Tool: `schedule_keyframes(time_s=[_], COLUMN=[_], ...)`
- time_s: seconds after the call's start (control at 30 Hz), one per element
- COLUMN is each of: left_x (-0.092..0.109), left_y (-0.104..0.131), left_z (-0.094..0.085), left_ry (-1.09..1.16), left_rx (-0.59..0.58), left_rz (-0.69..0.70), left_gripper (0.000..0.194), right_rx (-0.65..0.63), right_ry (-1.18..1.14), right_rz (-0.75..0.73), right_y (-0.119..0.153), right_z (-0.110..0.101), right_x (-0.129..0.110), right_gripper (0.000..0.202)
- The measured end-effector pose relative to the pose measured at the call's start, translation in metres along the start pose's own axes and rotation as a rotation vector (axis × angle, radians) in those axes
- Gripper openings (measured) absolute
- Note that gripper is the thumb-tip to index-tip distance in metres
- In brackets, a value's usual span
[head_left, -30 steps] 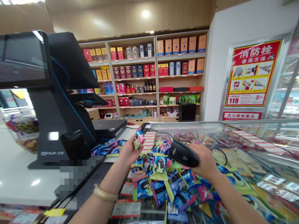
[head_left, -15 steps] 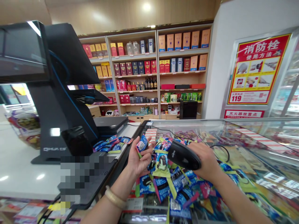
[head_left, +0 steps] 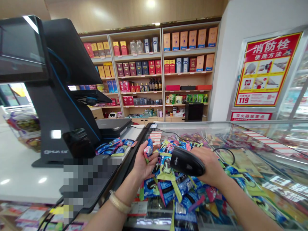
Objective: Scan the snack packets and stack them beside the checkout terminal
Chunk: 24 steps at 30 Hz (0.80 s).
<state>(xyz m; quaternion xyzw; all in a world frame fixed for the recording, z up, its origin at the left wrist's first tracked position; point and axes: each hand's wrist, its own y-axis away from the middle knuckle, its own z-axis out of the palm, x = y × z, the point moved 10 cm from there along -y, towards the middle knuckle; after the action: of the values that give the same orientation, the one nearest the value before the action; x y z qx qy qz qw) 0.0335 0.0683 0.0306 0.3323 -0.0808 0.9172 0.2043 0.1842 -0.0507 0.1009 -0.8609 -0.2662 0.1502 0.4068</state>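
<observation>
My left hand point(head_left: 143, 162) is closed on a small blue and pink snack packet point(head_left: 148, 148), held palm up left of the pile. In my right hand point(head_left: 207, 163) is a black handheld barcode scanner point(head_left: 186, 162), its head turned left toward the packet. Below both hands a heap of blue, green and pink packets point(head_left: 166, 189) covers part of the glass-topped counter point(head_left: 255, 141). A smaller group of similar packets point(head_left: 115, 147) lies on the white counter to the left, beside the register.
A black point-of-sale register point(head_left: 60, 96) stands on the white counter point(head_left: 19, 179) at left. Behind it is a flat black device point(head_left: 114, 125). The scanner's cable point(head_left: 232, 154) loops over the glass. Shelves of boxes and bottles point(head_left: 144, 69) line the back wall.
The packet in my left hand has been turned, now standing more upright with more pink showing. My right hand has shifted the scanner slightly left.
</observation>
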Motion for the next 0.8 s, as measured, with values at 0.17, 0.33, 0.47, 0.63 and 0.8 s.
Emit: schedule_keyframes(time_s=[0.17,0.33,0.47,0.63,0.8], left_x=[0.000,0.040,0.063,0.052,0.034], left_y=[-0.002,0.002,0.006,-0.015,-0.026], left_z=[-0.002,-0.015,-0.020,-0.051,-0.064], left_ry=[-0.081,-0.637,-1.317,-1.841,-1.835], left_rx=[-0.001,0.174,0.382,0.479,0.407], left_rz=[0.042,0.455,0.640,0.343,0.270], left_gripper=[0.021,0.025,0.028,0.039,0.044], right_rx=[-0.003,0.025,0.043,0.051,0.053], right_ry=[-0.005,-0.022,-0.006,0.027,0.031], right_rz=[0.009,-0.001,0.008,0.005,0.018], right_y=[0.001,0.003,0.006,0.010,0.010], right_z=[0.002,0.000,-0.001,0.001,0.001], right_x=[0.001,0.005,0.014,0.021,0.023], right_gripper=[0.015,0.013,0.016,0.024,0.026])
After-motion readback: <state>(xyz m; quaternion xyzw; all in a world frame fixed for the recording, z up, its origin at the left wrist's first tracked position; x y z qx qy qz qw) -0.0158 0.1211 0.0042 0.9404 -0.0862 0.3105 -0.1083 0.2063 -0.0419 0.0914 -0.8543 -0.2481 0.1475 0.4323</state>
